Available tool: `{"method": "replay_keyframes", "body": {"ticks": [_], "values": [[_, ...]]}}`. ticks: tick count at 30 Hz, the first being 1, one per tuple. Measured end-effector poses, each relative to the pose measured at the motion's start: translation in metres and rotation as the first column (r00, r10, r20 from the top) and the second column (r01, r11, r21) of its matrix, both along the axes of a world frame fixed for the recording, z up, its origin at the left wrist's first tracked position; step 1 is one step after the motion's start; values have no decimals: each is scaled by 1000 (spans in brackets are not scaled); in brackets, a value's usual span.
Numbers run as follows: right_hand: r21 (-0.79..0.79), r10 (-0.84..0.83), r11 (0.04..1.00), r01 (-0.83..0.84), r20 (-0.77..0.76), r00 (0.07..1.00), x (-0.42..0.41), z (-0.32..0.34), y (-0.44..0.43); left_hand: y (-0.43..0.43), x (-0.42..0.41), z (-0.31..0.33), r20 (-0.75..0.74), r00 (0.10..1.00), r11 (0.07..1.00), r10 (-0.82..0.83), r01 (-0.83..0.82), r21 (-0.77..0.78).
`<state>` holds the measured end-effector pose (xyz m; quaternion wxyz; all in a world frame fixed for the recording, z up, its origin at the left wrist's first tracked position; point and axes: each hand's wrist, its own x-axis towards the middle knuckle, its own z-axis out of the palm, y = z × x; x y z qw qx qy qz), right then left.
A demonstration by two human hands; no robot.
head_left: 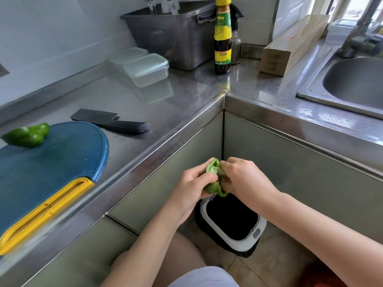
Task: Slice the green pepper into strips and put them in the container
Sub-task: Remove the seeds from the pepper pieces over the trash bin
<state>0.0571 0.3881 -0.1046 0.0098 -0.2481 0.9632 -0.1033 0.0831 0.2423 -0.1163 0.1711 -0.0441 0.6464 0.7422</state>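
Coring the pale-green hollow pepper half [211,169] over the black, white-rimmed floor bin [261,225]. My left hand [192,183] is curled round the shell from outside. My right hand [246,177] has its fingers hooked into the cavity, pinching at the pith. The fingertips are hidden, so I can't tell whether they have seeds or only membrane.

Doing it well:
- Brace the wall with the left thumb and tear the ribs out along their length.
- Don't squeeze. The wall looks thin, and a split half likely gives ragged strips.
- Hold it over the middle of the bin opening, not the rim, so seeds drop in.

The other piece, a darker glossy green pepper half [27,135], lies at the far end of the blue cutting board with the yellow handle [62,162]. The dark flat cleaver [109,121] lies on the stainless steel counter [165,104] just beside the board. The clear lidded plastic containers [147,69] are at the back, well apart from the board, with lids on.

Room: my hands are below the counter's inside corner, with its steel lip near my left knuckles. The way back to the board is up first, then left. The cleaver handle points toward that edge, so I'd pass clear of it.
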Motion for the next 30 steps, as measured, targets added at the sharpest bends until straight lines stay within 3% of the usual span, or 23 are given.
{"method": "replay_keyframes", "body": {"ticks": [7, 12, 18, 24, 27, 30], "values": [[24, 3, 1000, -5, 65, 998, 6, 0, 1, 0, 1, -4, 36, 999, 999, -36, 35, 29], [-205, -24, 977, 49, 125, 992, 2, -8, 10, -3, 0, -7, 50, 998, 996, -46, 42, 73], [-335, -13, 940, 71, 172, 985, -2, -14, 15, -10, -3, -13, 104, 993, 995, -52, 43, 86], [-492, -13, 840, 228, 402, 916, -9, -6, 29, -16, -6, -21, 140, 988, 984, -63, 38, 176], [-486, -40, 822, 296, 470, 882, -17, -15, 39, -18, -7, -25, 155, 987, 965, -46, 4, 262], [-355, -126, 890, 286, 412, 902, -21, -43, 43, -17, -9, -30, 182, 983, 942, 16, -76, 327]]}}
